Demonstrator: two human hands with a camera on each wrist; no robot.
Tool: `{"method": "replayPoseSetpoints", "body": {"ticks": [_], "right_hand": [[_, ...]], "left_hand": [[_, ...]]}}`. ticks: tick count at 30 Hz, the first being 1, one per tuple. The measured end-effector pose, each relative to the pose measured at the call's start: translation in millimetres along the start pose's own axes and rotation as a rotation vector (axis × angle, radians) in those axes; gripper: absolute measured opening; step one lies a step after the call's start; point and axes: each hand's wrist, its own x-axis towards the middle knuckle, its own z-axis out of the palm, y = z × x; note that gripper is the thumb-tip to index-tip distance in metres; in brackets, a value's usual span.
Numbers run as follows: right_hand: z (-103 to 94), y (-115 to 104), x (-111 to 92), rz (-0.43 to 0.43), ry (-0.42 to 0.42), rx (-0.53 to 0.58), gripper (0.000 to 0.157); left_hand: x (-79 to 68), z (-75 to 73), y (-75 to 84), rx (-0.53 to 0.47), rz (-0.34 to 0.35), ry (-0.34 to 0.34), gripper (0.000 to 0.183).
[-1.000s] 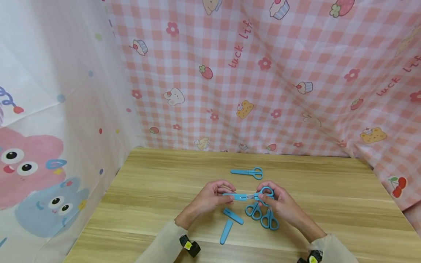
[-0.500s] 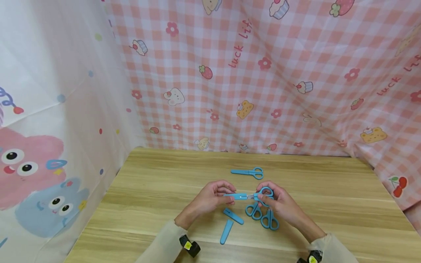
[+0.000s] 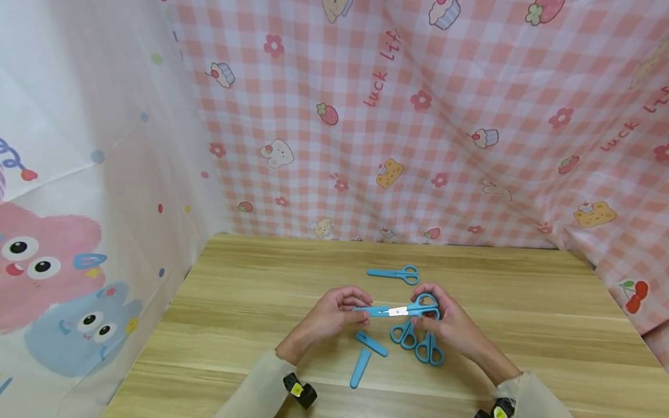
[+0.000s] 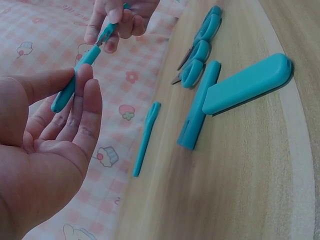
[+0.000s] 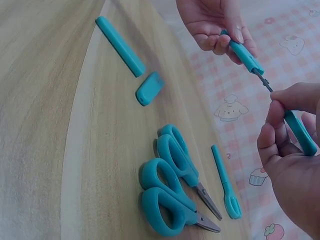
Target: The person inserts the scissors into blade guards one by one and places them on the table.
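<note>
My left hand (image 3: 331, 316) pinches a blue scissor cover (image 3: 377, 312) between thumb and fingers. Facing it, my right hand (image 3: 452, 322) grips a pair of blue-handled scissors (image 3: 425, 307) by the handles. The tips of the blades sit inside the cover's mouth, and a bright stretch of metal shows between cover and handles. In the right wrist view, the held cover (image 5: 245, 55) and the scissors form one slanting line above the table. Below my hands lie two uncovered pairs, scissors (image 5: 167, 200) and scissors (image 5: 177, 155), blades bare.
Two loose blue covers, one cover (image 3: 371, 343) and another cover (image 3: 360, 369), lie on the wooden table (image 3: 251, 278) by my left hand. Farther back rests a covered pair of scissors (image 3: 384, 273). A pink checked cloth (image 3: 334, 145) hangs behind the table.
The held scissors have shifted slightly right and turned, so more bare blade shows outside the cover. My left hand and the things on the table have barely moved.
</note>
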Motion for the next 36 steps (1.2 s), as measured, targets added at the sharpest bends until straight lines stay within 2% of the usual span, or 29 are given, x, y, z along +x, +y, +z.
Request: {"method": "replayPoseSetpoints", "body": {"ticks": [10,21,26,36], "right_hand": [[-1.4,0.6,-1.7,-0.045,0.032,-0.125,0.032],[-12.9,1.8,-5.3,-0.005,0.103,-0.170,0.022],[-15.3,4.6,-6.0,-0.017,0.055,-0.171,0.016],[-18.2,9.0,-5.9,-0.092,-0.094,-0.193,0.014]], "left_hand": [[-0.6,-3.4,-3.4,-0.005,-0.004,0.006,0.029],[-2.8,-11.0,-5.5,0.022,0.004,0.053,0.025],[-2.8,-12.0,-5.1,0.017,0.004,0.049,0.026],[-3.8,-12.9,-4.8,0.003,0.016,0.061,0.025]]}}
